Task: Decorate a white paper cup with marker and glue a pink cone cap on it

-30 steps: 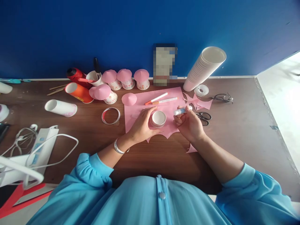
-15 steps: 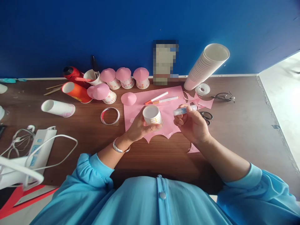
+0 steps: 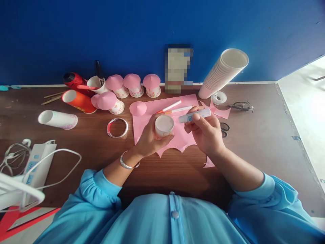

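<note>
My left hand (image 3: 150, 137) is wrapped around a short white paper cup (image 3: 164, 126), whose round white end faces up. Part of a yellow drawing shows on its side. In my right hand (image 3: 207, 130) is a glue stick (image 3: 194, 116), pinched between thumb and fingers with its narrower end pointing at the cup. A small gap separates the two. Under both hands lies a sheet of pink paper (image 3: 144, 127) with scalloped cut edges. On the sheet rest a red-capped marker (image 3: 171, 106) and an orange marker (image 3: 181, 109). A loose pink paper cone (image 3: 138, 108) sits at the sheet's left corner.
Several small cups with pink cone tops (image 3: 132, 81) stand along the blue wall. A tall cup stack (image 3: 219, 74) rises at the right, near a tape roll (image 3: 218, 98), scissors (image 3: 224, 128) and glasses (image 3: 241, 106). Leftward are another tape roll (image 3: 117, 127) and a power strip (image 3: 42, 159).
My right hand has brought the glue stick left, nearer the cup. My left hand has tipped the cup so its round end faces me more. The view has shifted slightly.
</note>
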Demonstrator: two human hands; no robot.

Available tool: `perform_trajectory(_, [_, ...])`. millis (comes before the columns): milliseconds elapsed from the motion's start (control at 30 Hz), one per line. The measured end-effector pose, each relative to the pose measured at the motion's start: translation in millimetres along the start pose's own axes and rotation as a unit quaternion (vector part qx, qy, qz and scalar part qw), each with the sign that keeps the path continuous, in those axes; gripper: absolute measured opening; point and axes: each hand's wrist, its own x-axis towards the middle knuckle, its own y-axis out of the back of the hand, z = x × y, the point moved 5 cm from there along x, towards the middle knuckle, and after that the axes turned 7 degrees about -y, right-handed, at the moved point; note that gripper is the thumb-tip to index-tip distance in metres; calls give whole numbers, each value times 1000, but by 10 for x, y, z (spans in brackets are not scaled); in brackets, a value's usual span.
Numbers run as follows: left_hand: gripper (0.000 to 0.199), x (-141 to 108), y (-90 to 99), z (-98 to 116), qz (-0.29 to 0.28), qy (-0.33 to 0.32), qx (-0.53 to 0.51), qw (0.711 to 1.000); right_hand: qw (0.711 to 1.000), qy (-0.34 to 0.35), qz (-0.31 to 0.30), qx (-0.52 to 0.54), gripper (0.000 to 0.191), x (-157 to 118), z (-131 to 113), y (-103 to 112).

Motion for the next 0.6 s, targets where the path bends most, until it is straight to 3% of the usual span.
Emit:
perform_trajectory(67, [58, 13, 37, 41, 27, -61, 117, 991, 994, 66, 14, -82, 28, -45, -110, -4])
perform_trajectory(133, [57, 19, 43, 50, 34, -101, 189, 976, 971, 139, 25, -192, 19, -112, -242, -40])
perform_trajectory(200, [55, 23, 32, 38, 28, -127, 219, 967, 937, 209, 22, -278, 11, -184, -360, -100])
perform_trajectory(300, [56, 24, 4, 21, 8, -152, 226, 962, 907, 270, -27, -322, 15, -255, -436, -189])
perform_trajectory(400, [55, 19, -14, 7, -8, -140, 228, 963, 901, 267, -64, -336, 18, -249, -412, -220])
perform_trajectory(600, [65, 2, -33, -18, -18, -104, 255, 961, 906, 226, -80, -349, 11, -169, -333, -217])
